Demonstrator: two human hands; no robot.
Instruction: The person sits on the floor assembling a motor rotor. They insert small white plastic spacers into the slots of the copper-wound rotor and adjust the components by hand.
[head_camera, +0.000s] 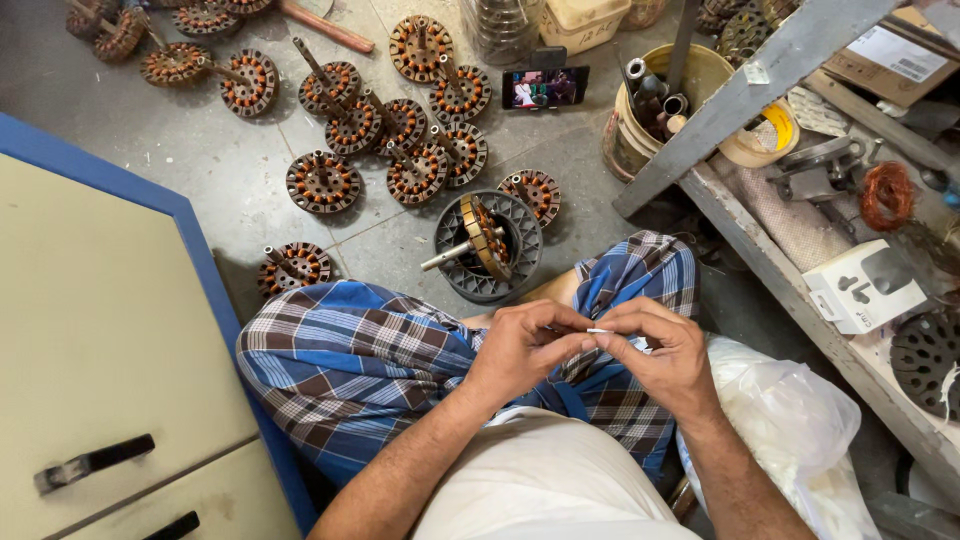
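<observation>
A small white strip (598, 330) is being pinched from both ends, over the checked cloth (350, 370): left hand (525, 350) and right hand (665, 355) pressing fingertips together. Keeping it taut, close above the cloth, seems wise.

single head view, looking steeply down, close over lap; floor (250, 170) beyond

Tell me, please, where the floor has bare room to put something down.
Bare floor lies between the blue-edged cabinet and the wound motor cores, and a smaller patch between the phone and the bucket. It is crowded among the cores and on the bench. Both hands, left and right, pinch a small white piece.
</observation>
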